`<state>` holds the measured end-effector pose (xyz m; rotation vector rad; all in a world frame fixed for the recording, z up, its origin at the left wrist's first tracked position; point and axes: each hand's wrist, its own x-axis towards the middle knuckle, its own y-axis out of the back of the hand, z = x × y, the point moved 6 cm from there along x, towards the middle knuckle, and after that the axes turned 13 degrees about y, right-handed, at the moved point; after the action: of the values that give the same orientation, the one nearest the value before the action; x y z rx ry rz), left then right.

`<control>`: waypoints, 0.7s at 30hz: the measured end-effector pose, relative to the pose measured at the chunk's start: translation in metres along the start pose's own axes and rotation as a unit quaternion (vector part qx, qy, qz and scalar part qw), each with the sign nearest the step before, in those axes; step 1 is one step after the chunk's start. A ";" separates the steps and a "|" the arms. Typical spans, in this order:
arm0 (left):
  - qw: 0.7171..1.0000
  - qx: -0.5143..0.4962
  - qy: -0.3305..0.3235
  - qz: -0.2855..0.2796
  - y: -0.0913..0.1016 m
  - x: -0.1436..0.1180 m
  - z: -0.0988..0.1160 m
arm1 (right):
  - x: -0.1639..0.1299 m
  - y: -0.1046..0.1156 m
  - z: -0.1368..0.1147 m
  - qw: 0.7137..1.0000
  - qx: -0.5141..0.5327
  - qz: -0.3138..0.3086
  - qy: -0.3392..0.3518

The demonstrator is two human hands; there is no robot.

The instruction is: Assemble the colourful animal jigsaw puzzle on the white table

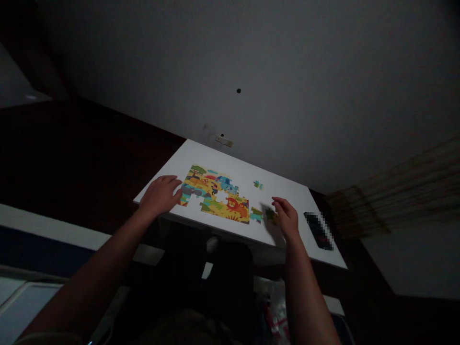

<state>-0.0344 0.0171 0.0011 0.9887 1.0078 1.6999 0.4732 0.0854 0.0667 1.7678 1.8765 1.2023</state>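
Head | puzzle (214, 188) lies on desk (283, 190), gap inside | left hand (161, 196) beside puzzle's left edge, grip released | right hand (285, 215) right of puzzle, near loose pieces (256, 214), grip: cannot tell | risk: left hand's brush could shift joined pieces

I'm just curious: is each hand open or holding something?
Left hand: open, beside the puzzle.
Right hand: fingers bent, above the table; whether it's holding anything can't be told.
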 end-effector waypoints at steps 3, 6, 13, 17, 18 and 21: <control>1.000 0.014 -0.003 -0.014 -0.005 0.005 -0.006 | -0.032 0.005 0.026 0.998 -0.037 0.025 -0.046; 1.000 0.020 0.000 -0.017 -0.006 0.010 -0.010 | -0.047 0.002 0.040 0.996 -0.045 0.043 -0.064; 0.999 0.017 0.038 -0.015 0.000 0.010 -0.011 | -0.046 -0.008 0.039 0.993 -0.104 -0.044 -0.019; 0.999 0.004 0.050 -0.008 0.002 0.009 -0.011 | -0.044 -0.016 0.027 0.982 -0.157 -0.084 0.063; 0.999 -0.002 0.050 -0.007 0.002 0.010 -0.011 | -0.044 -0.020 0.025 0.979 -0.162 -0.093 0.077; 0.999 -0.014 0.045 -0.005 0.001 0.011 -0.012 | -0.044 -0.037 0.021 0.976 -0.161 -0.108 0.102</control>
<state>-0.0491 0.0247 0.0000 0.8949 1.0411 1.7585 0.4718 0.0561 0.0129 1.2779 1.7981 1.5468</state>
